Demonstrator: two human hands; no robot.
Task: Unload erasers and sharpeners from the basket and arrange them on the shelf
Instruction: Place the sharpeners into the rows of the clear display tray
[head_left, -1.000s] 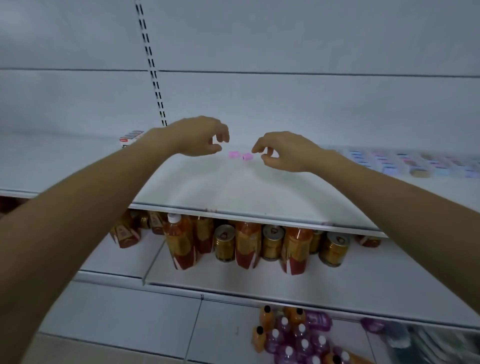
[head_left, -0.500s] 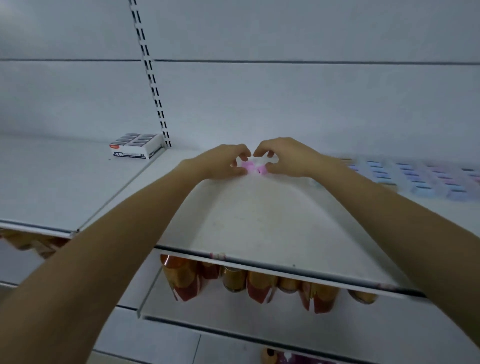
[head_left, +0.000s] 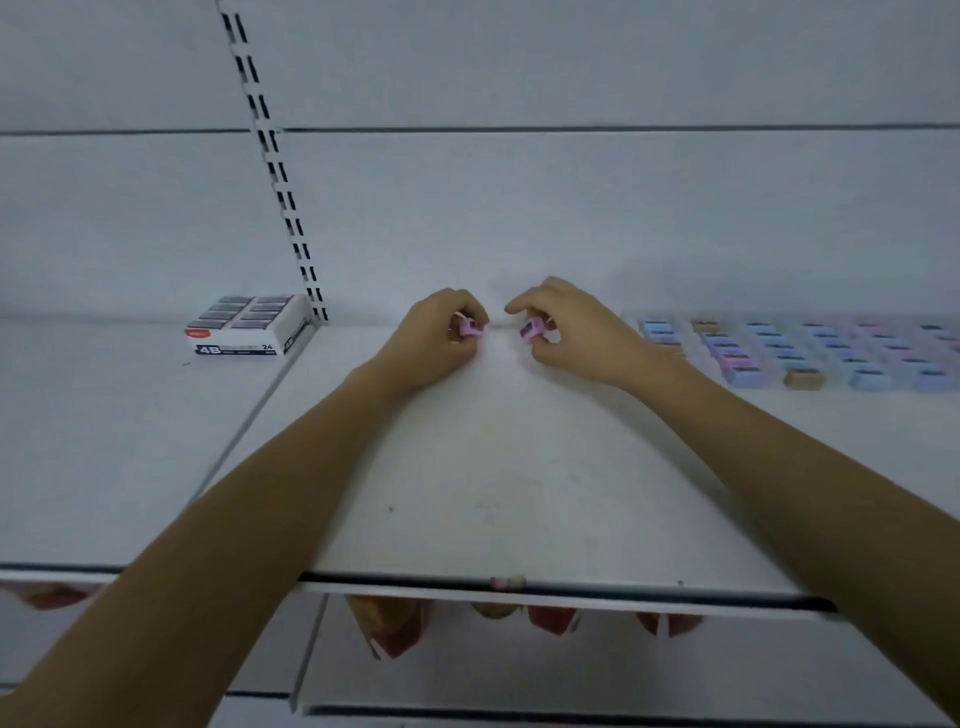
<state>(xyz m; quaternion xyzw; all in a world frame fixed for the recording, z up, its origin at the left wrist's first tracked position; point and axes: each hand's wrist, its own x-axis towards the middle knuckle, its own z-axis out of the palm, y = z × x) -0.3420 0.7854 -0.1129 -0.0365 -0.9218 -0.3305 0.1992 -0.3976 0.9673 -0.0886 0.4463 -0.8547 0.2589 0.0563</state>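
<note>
At the back of the shelf (head_left: 493, 467) the left hand (head_left: 431, 345) pinches a pink sharpener (head_left: 471, 328) in its fingers (head_left: 467, 310), and the right hand (head_left: 576, 335) pinches a second sharpener (head_left: 531, 330). They are held near each other, probably to line them up beside the pastel rows (head_left: 810, 353) beyond the right fingers

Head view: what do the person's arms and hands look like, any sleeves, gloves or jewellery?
The left hand and right hand are bare: no gloves, and no rings show. The left forearm and right forearm are bare too, with no sleeve, watch or bracelet in view.
</note>
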